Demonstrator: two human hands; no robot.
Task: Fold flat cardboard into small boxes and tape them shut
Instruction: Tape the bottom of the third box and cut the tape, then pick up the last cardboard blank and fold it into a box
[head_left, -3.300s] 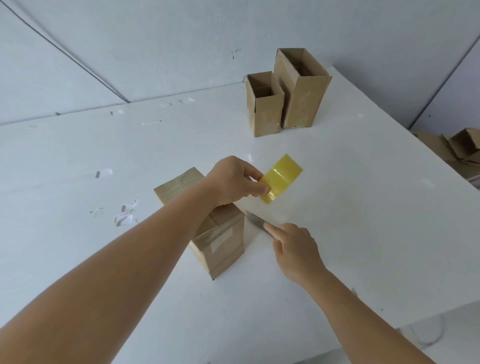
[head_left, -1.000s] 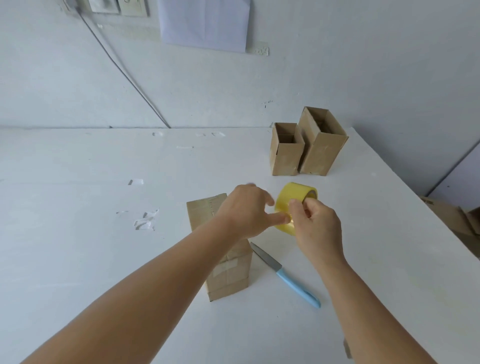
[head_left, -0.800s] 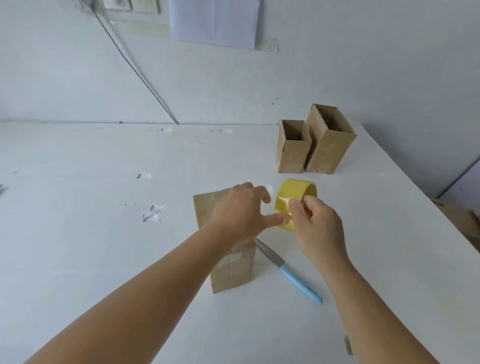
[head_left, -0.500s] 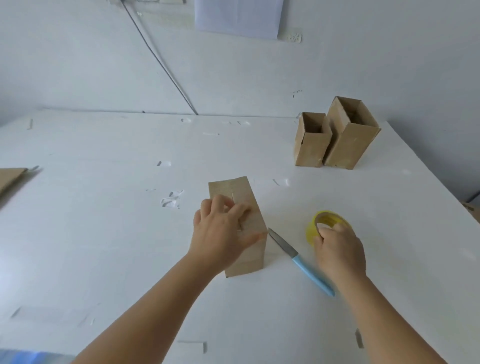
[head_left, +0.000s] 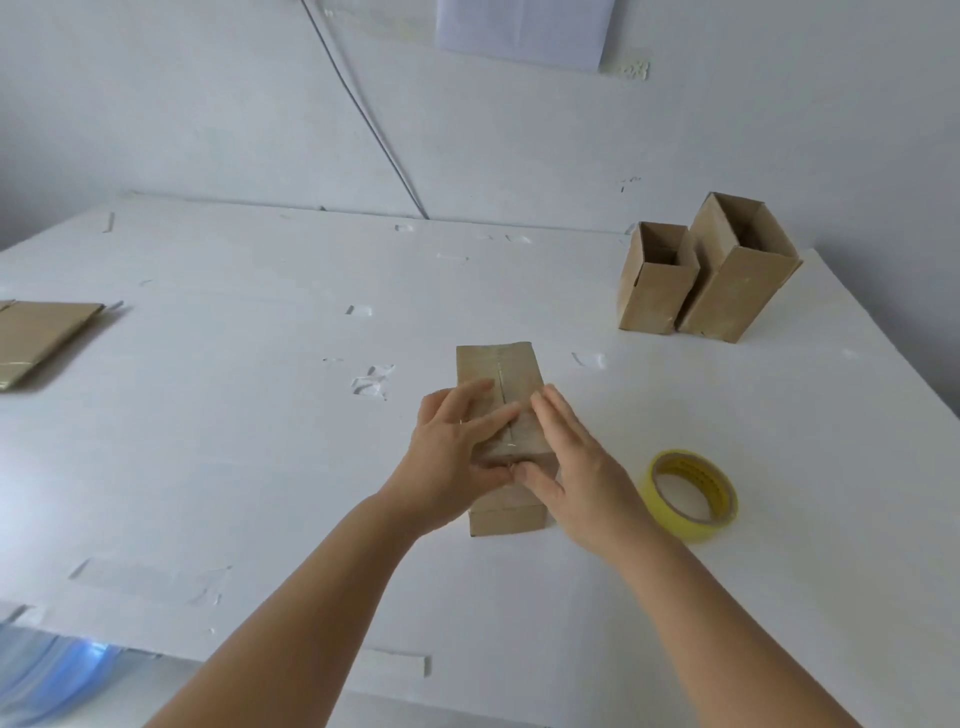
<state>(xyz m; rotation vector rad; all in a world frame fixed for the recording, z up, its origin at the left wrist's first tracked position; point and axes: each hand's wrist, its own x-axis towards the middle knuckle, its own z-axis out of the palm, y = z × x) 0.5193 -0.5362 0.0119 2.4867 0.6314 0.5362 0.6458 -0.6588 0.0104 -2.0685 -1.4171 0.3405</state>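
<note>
A small brown cardboard box (head_left: 497, 370) stands on the white table (head_left: 234, 415), its top flaps closed with clear tape along the seam. My left hand (head_left: 457, 452) lies flat on the left half of the box top, fingers straight. My right hand (head_left: 576, 467) lies flat on the right half, fingers straight, thumb at the near edge. A yellow tape roll (head_left: 693, 493) lies flat on the table just right of my right hand. The knife is hidden behind my right hand.
Two open-topped cardboard boxes (head_left: 657, 280) (head_left: 737, 275) stand at the far right of the table. A flat cardboard sheet (head_left: 39, 338) lies at the left edge. Bits of stuck tape (head_left: 371, 382) dot the table. A cable (head_left: 363, 114) runs down the wall.
My right hand set the tape roll down on the table and moved onto the box top. Both hands now press flat on the flaps; the view shifted left.
</note>
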